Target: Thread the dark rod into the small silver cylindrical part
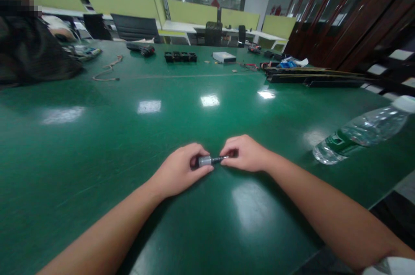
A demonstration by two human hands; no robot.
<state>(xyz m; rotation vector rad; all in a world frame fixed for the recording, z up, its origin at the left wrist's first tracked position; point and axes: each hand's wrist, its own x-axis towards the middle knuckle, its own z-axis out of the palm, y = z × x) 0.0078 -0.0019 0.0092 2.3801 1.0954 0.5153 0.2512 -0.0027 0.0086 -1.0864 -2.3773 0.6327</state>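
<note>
A short marker pen [205,161] with a grey barrel and a black neck lies level, just above or on the green tabletop [106,154]. My left hand [180,167] is closed round its thick grey end, thumb in front and fingers behind. From the other side, my right hand [244,153] pinches the thin dark end between thumb and fingers. Between the two hands only the middle of the pen shows. Fingers hide both of its ends, so I cannot tell whether a cap is on or off.
A clear plastic bottle [359,134] with a green label lies on its side at the right. Farther back are a cord [108,69], black fan-like blocks [180,56], a white box [224,57] and dark strips [311,77]. A person in dark clothing [32,48] is at the far left.
</note>
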